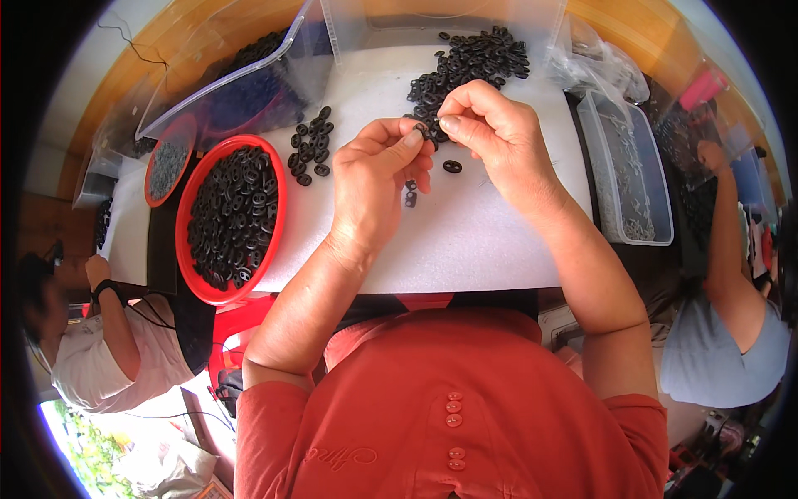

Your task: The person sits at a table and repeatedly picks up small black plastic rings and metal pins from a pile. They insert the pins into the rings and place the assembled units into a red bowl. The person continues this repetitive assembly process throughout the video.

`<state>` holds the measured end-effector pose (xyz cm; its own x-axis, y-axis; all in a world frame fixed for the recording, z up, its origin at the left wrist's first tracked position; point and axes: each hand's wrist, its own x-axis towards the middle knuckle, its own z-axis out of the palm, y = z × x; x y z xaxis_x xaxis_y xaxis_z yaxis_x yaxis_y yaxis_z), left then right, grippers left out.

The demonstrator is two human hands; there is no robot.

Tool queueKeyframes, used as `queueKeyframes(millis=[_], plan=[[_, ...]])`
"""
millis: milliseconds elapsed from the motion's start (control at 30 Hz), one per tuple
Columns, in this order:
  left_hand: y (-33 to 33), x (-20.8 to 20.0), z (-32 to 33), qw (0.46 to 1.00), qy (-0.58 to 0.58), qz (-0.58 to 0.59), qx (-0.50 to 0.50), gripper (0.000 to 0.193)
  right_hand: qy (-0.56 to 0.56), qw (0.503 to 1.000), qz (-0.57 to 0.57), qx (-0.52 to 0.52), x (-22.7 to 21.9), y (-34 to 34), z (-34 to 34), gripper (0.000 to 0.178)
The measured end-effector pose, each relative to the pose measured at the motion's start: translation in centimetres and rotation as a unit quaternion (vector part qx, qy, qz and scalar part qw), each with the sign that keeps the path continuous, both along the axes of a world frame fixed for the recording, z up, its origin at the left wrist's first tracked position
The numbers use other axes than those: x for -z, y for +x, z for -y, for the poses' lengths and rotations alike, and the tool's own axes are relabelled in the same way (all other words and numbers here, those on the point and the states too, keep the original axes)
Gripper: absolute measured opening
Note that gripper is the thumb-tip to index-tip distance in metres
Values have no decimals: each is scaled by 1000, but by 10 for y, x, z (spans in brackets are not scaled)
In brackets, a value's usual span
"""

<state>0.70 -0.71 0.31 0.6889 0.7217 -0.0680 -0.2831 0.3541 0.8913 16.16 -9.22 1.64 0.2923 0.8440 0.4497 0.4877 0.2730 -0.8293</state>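
- Red basin holds heaped black ovals.
- Clear tub holds pale bits.
- Left hand pinches one black piece above the bench.
- Right hand pinches beside it, contents unclear.

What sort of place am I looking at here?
Probably a small assembly workshop: a red bowl full of black parts, a clear bin of small pale pieces, and co-workers on both sides.

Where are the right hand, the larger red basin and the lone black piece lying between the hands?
Right hand (pixel 504 145): head view, middle of the hand.
Larger red basin (pixel 184 249): head view, left side of its rim.
Lone black piece (pixel 452 166): head view, middle of its upper face.
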Motion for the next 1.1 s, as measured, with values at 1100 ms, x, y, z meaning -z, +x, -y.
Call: queueKeyframes(millis=[1100], plan=[[-4, 3, 5, 998, 61, -17, -28, 10, 102, 969, 226, 10, 4, -8, -3, 8]])
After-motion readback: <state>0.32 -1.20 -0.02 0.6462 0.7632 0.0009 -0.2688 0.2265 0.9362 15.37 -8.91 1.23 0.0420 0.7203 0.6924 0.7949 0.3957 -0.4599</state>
